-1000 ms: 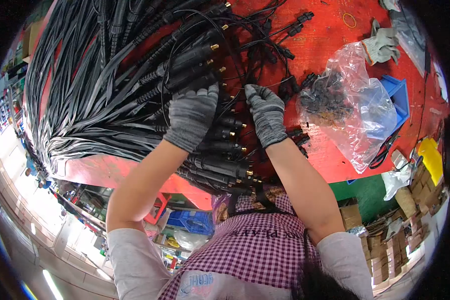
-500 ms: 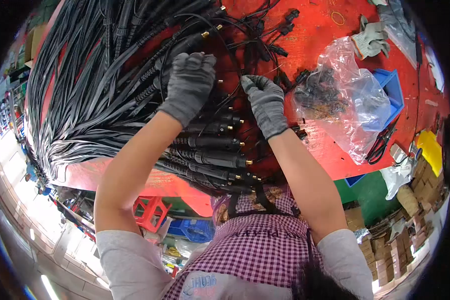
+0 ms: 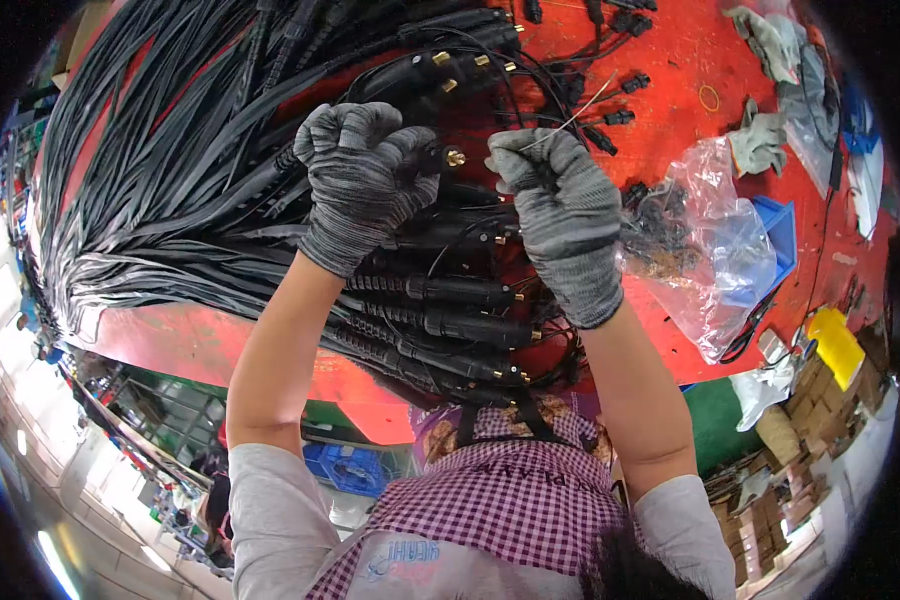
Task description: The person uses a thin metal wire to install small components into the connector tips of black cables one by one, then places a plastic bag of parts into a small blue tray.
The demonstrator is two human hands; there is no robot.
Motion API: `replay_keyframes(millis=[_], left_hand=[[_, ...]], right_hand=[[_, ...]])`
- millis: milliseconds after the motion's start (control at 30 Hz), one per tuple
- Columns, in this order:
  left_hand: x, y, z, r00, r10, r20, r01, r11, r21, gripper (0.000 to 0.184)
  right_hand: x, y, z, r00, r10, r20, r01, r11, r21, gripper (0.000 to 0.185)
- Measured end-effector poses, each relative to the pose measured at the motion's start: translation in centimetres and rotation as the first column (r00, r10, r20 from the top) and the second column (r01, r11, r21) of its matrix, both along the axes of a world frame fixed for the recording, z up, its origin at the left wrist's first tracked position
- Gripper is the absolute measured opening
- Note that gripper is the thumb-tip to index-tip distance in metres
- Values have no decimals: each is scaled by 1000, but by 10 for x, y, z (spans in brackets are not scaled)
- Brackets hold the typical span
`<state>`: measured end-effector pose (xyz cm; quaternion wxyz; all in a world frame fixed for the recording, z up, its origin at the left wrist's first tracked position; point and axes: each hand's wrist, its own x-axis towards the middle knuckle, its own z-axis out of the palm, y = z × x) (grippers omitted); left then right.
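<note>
My left hand (image 3: 362, 185), in a grey knit glove, is closed around a black cable connector, whose brass tip (image 3: 455, 158) points right from between thumb and fingers. My right hand (image 3: 568, 215), gloved alike, is just right of that tip, its fingers pinched on a thin, pale, wire-like rod (image 3: 592, 108) that sticks out up and to the right. Whether the rod is metal or plastic I cannot tell. Below my hands lie several black cable connectors (image 3: 470, 292) with brass ends, side by side on the red table (image 3: 660, 130).
A large bundle of black cables (image 3: 160, 215) fans out to the left. On the right lie a clear plastic bag (image 3: 705, 290) with small dark parts, a blue bin (image 3: 778, 235), a loose glove (image 3: 758, 140) and a yellow rubber band (image 3: 708, 97). Small black plugs (image 3: 635, 82) lie beyond my right hand.
My left hand now has a connector's brass tip showing from its grip. My right hand has turned its fingers toward that tip, and the pale rod stands out clearly. The view has shifted slightly.
</note>
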<state>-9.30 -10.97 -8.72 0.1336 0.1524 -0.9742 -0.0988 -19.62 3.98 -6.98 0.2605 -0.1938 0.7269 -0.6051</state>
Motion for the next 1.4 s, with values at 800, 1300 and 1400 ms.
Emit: replay_keyframes(millis=[800,1300,1400], left_hand=[[14,1,-46,869,82,-488,-49,996,79,26],[14,0,-52,842,123,-525,-74,991,114,26],[13,1,-53,836,133,-533,-80,989,121,25]], right_hand=[[16,-19,-3,994,-20,-103,-1,979,-202,12],[16,-13,13,979,-65,-196,28,982,-187,13],[16,-14,9,973,-71,-219,32,984,-173,13]])
